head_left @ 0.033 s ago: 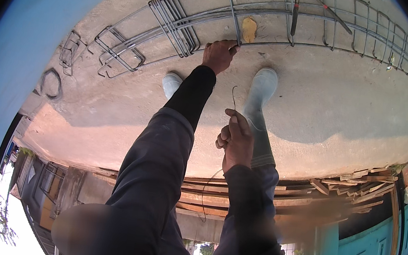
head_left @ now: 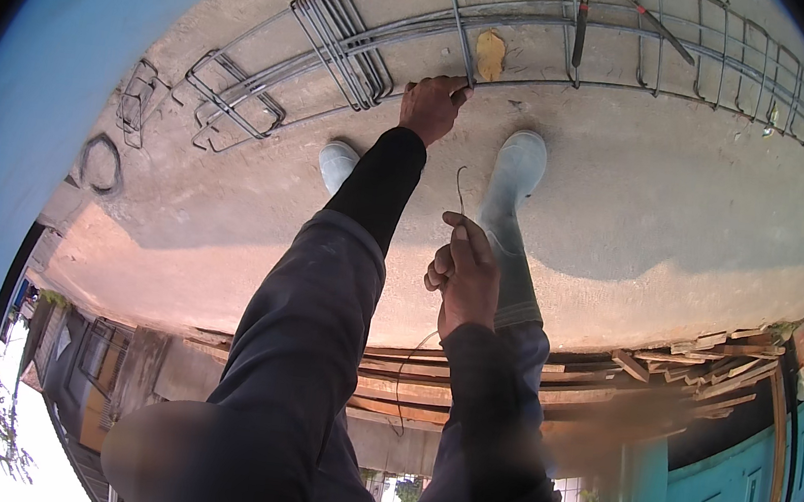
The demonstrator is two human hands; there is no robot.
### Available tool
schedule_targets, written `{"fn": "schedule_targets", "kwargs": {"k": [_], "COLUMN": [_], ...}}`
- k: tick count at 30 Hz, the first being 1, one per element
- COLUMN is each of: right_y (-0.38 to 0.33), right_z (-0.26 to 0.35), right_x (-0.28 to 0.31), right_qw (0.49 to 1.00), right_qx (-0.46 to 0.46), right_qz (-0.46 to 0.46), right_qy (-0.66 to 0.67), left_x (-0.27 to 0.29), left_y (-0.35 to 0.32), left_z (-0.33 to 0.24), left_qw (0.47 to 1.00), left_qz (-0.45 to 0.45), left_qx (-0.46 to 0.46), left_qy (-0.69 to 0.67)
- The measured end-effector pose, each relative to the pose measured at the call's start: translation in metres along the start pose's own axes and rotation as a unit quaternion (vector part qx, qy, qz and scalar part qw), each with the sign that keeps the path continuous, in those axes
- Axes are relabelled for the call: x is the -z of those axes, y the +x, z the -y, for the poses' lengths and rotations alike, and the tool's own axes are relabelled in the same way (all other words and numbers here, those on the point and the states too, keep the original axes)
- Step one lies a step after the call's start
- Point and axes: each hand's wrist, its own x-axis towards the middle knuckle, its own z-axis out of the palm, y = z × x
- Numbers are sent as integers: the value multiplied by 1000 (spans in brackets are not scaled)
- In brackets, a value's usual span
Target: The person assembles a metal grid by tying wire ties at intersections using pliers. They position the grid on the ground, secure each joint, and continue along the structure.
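My left hand (head_left: 432, 106) reaches forward and grips a steel bar (head_left: 459, 29) of the long rebar cage (head_left: 643, 50) lying on the concrete slab (head_left: 685, 204). My right hand (head_left: 460, 270) is held closer to me, above my right boot (head_left: 516, 170), with its fingers pinched on a thin bent tie wire (head_left: 460, 186) that curls up from the fingertips. More of this wire trails down past my wrist. My left boot (head_left: 336, 164) stands beside my left forearm.
A bundle of rectangular steel stirrups (head_left: 342, 41) leans in the cage at the left, with loose ones (head_left: 136, 102) and a wire coil (head_left: 100, 162) farther left. Wooden planks (head_left: 626, 371) line the slab's near edge. Turquoise doors (head_left: 742, 488) lie below right.
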Motion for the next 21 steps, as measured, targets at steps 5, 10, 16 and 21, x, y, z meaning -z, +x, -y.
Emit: {"fn": "schedule_targets", "kwargs": {"k": [5,10,16,21], "right_y": [0,-1,3,37], "right_z": [2,0,-3,1], "right_x": [4,4,5,5], "right_qw": [1000,1000,1000,995], "right_qx": [-8,-3,2,-20], "right_qz": [4,16,4,-81], "right_qy": [18,11,-6,53], "left_x": [-3,-10,-15,-12], "left_y": [1,-3,-2,1], "left_z": [-1,-4,-7,-11], "left_qw": [999,991,992,997], "left_qz": [-33,-114,-115,-73], "left_qx": [-19,-57,-41,14], "left_qy": [-6,36,27,17]}}
